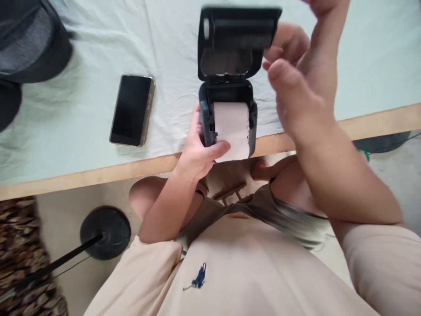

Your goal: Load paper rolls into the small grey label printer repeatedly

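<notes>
Gripping item: label printer (226,118), lid up, at counter (82,175) edge, clamped in left hand (197,151); right hand (296,74) loosely curled beside lid, holding nothing. Risk: paper roll (232,129) unspooling, printer tipping off edge.

The person wears a beige short-sleeved shirt (250,272) with a small dark blue embroidered logo (198,277) on the chest. Both forearms are bare. Olive-brown shorts (263,206) show beneath the hem.

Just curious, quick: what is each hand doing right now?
Left hand: closed around the small printer, thumb on its paper roll.
Right hand: raised beside the open lid, holding nothing visible.
</notes>
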Tool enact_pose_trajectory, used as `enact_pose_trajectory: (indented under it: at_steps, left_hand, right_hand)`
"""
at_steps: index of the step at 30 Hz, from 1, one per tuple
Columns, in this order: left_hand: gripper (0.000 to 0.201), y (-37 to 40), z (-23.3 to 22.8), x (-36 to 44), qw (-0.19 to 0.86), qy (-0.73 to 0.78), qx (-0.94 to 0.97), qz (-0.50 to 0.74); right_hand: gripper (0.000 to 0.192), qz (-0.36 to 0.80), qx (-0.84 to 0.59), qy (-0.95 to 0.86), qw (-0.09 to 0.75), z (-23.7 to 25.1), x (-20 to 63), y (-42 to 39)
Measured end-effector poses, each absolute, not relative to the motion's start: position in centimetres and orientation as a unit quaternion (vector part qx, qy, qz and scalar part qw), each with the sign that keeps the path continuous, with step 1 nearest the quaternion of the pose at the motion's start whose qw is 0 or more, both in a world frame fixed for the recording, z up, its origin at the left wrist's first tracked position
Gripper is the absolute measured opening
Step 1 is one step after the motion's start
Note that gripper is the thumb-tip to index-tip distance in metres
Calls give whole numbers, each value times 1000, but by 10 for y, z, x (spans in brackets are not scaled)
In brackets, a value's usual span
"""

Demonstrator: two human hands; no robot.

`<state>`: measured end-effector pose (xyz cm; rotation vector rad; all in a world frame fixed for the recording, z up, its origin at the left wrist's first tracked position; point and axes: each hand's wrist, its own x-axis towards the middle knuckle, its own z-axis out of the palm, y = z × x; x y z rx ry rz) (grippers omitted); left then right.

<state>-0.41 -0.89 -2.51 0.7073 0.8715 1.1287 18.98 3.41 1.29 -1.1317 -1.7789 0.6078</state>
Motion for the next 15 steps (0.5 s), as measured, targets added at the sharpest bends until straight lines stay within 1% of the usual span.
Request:
enact_pose_trajectory:
  at_steps: [2,3,5,6,8,9,10,12,15]
  left_hand:
    - [82,-10,-24,-2,693,400,308,515]
    - [81,-10,-23,-1,689,402,304,520]
    - [78,-11,-19,2,686,398,296,532]
    - [72,-11,-17,3,692,387,293,535]
    - [50,-11,-12,3,714,354,280,535]
    - [38,-10,-9,3,729,338,270,531]
    - [31,-9,-8,2,742,325,260,526]
    - [31,-6,-6,1,756,316,244,519]
    - [32,-4,-7,0,750,333,223,526]
  right_hand:
    - [45,304,-429,-677,515,13,187,36]
    - [39,327,-418,-665,525,13,186,36]
    - [33,349,-414,-683,490,11,186,35]
    - [35,366,-405,-698,462,10,186,35]
    - [47,409,-387,-721,404,5,186,34]
    - [51,422,-383,-726,384,3,185,33]
    - [53,423,-384,-731,374,2,185,33]
    - [53,399,-400,-739,368,1,182,32]
    - [51,369,-421,-747,359,2,180,31]
